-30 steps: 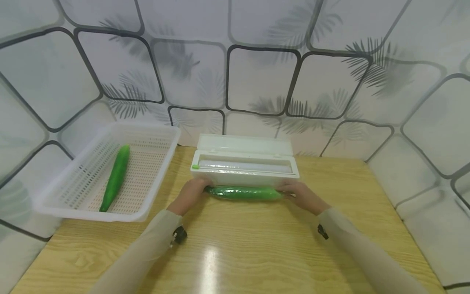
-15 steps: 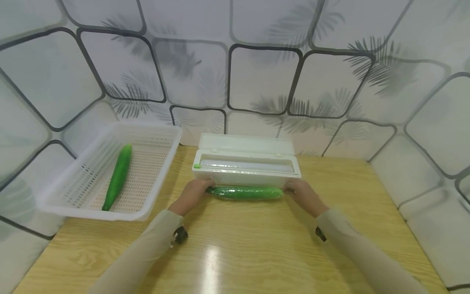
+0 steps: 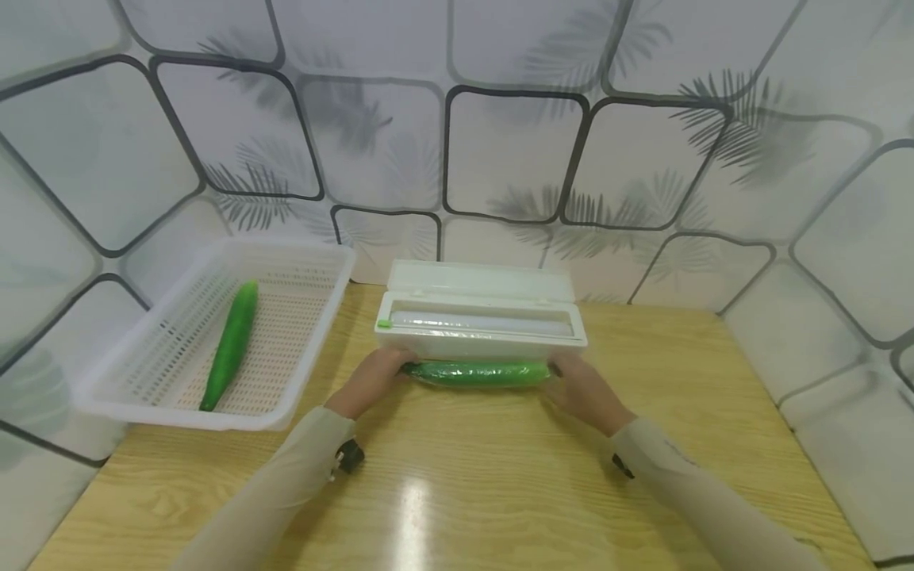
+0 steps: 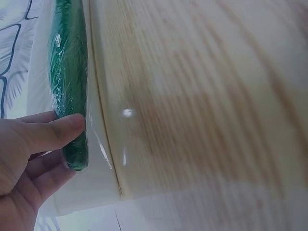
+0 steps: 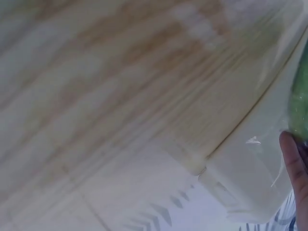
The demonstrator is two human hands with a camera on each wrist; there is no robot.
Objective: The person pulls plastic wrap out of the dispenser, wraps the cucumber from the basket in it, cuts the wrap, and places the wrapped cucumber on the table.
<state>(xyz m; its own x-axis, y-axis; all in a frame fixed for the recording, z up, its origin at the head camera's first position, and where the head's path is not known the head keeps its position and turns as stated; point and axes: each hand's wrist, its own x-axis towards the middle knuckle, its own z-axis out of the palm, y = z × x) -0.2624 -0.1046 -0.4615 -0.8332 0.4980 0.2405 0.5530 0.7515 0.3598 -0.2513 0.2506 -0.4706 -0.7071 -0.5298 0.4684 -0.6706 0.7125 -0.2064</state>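
The cucumber lies crosswise in front of the box, over the desk, with clear, wrinkled film around it. The left hand pinches its dark end, thumb on one side and fingers on the other. The right hand is at the pale end; its wrist view shows a finger touching there, but the rest is cropped, so I cannot tell how far the hand is closed or whether it grips. The lid is tipped back, showing a white roll inside. To the left, a second cucumber lies in a white basket.
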